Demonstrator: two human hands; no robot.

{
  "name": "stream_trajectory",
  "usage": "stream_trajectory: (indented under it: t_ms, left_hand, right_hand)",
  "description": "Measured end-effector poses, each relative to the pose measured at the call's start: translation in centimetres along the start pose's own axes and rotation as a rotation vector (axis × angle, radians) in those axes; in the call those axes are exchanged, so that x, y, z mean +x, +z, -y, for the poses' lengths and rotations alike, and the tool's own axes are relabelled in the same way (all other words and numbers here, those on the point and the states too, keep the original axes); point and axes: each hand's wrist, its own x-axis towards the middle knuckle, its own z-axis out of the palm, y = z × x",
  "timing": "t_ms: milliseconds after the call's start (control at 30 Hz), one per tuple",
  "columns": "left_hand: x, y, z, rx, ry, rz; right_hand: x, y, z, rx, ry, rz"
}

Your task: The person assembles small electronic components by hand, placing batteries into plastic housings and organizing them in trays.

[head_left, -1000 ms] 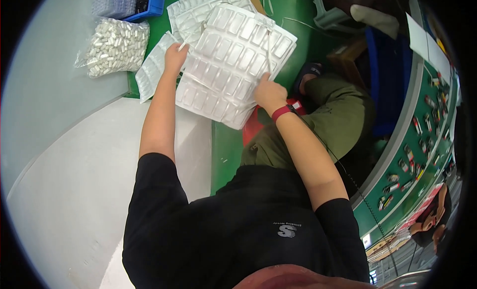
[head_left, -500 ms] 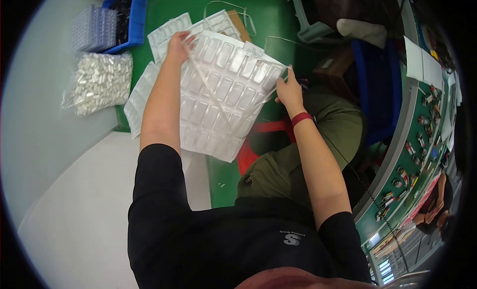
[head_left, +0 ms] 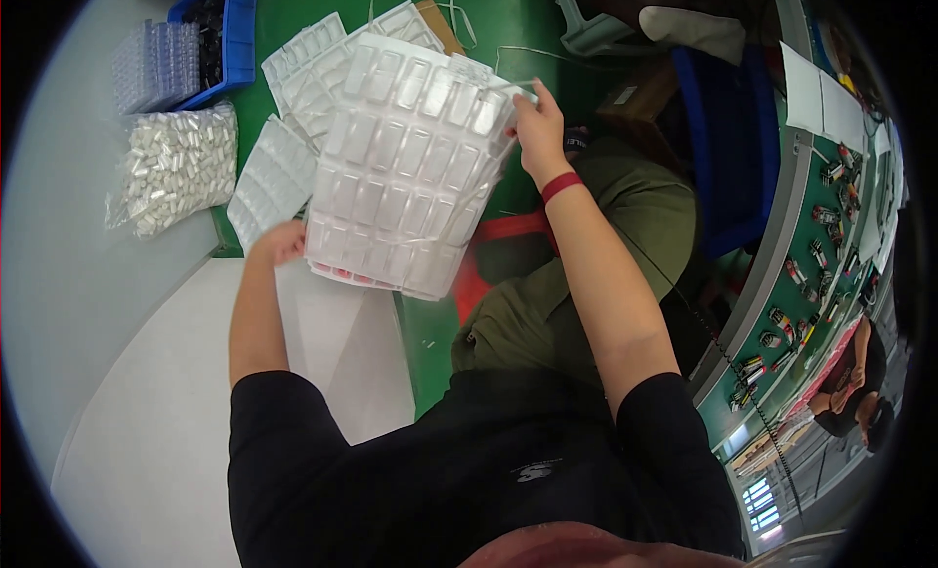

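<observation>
A stack of white plastic blister trays (head_left: 391,163) with rows of rectangular pockets is held up in front of me, tilted. My right hand (head_left: 542,133) is closed on its upper right corner, with a thin white strap (head_left: 523,85) at the fingers. The strap also runs loosely over the right part of the stack. My left hand (head_left: 281,244) is at the lower left edge of the stack, blurred; its fingers are partly hidden, and I cannot tell whether it grips. Some red shows under the lower edge of the stack.
More white trays (head_left: 269,182) lie on the green floor behind. To the left are a clear bag of small white pieces (head_left: 181,168), clear plastic trays (head_left: 156,68) and a blue bin (head_left: 239,36). A red stool (head_left: 508,226) and a workbench with small parts (head_left: 772,324) are at right.
My left hand has left the top left of the stack and moved down to its lower left edge. The strap no longer crosses the middle diagonally. My right hand stays at the corner.
</observation>
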Motion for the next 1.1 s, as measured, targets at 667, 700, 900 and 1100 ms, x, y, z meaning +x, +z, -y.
stream_trajectory:
  t_ms: [667,700,900,1100]
  left_hand:
    - [5.4,12.0,17.8,0.855,0.467,-0.573]
    - [6.4,13.4,17.4,0.992,0.599,-0.702]
    - [6.8,24.2,18.5,-1.077,0.142,-0.249]
    - [-1.3,36.1,15.7,-1.187,-0.136,0.063]
  right_hand:
    - [-1.3,-4.1,-5.6,-0.018,0.197,-0.041]
    - [-1.0,-4.2,-5.7,0.001,0.201,-0.032]
    - [-2.3,-3.2,-3.9,0.415,0.311,-0.066]
    - [-1.6,-7.0,-7.4,0.315,0.338,-0.030]
